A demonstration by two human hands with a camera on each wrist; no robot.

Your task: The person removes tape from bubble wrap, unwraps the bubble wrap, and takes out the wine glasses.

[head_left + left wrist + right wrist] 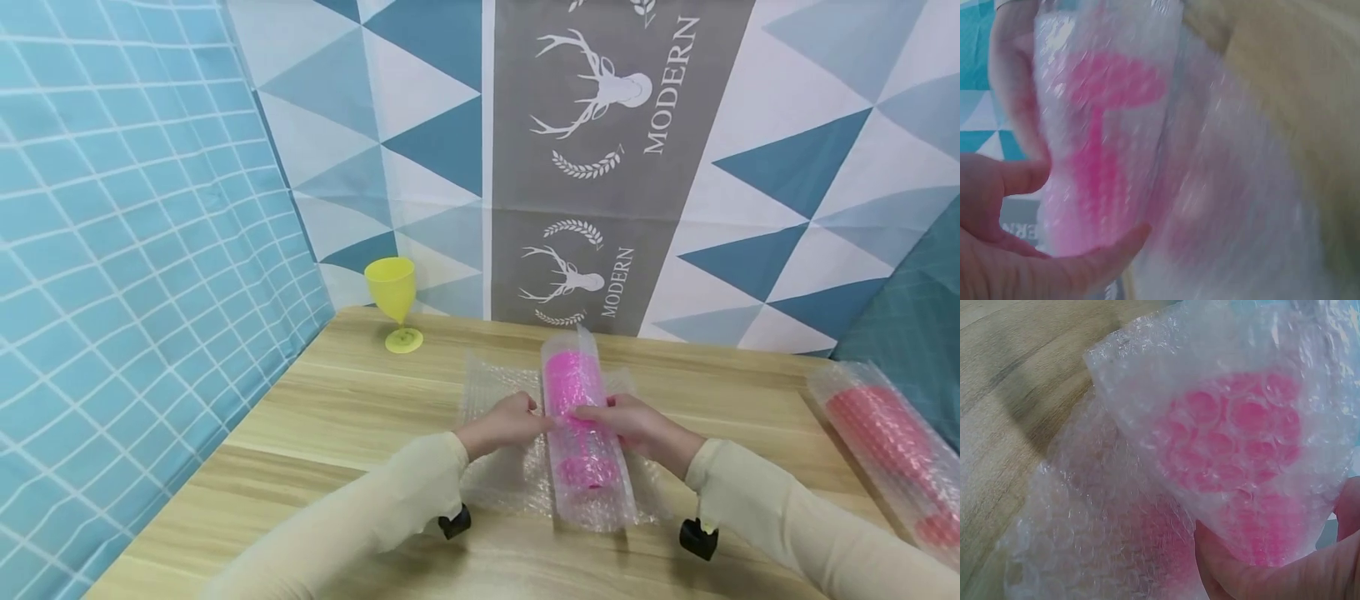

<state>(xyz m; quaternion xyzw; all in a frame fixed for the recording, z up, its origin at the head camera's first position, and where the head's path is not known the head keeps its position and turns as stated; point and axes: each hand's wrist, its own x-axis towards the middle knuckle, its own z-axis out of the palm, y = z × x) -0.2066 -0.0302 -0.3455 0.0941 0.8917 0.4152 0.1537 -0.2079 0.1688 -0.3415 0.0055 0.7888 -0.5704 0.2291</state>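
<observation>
Thumb and fingers of the left hand curl partway, gripping the left side of a bubble wrap roll; the right hand holds its right side likewise, thumb on top, fingers bent beneath the edge. Inside lies a pink goblet, lengthwise on the table, its foot toward the person. The head view shows both hands and flat wrap spreading out on either side. Only from the left wrist does the slender stem come out clearly between foot and bowl; the right wrist view enlarges the round foot behind separate bubbles, with the right thumb against the wrap's edge.

Farther out, seen whole only from the head, a yellow goblet stands upright at the back left, and a red bundle in bubble wrap lies at the right, well apart. Behind hangs a triangle-patterned cloth printed "MODERN".
</observation>
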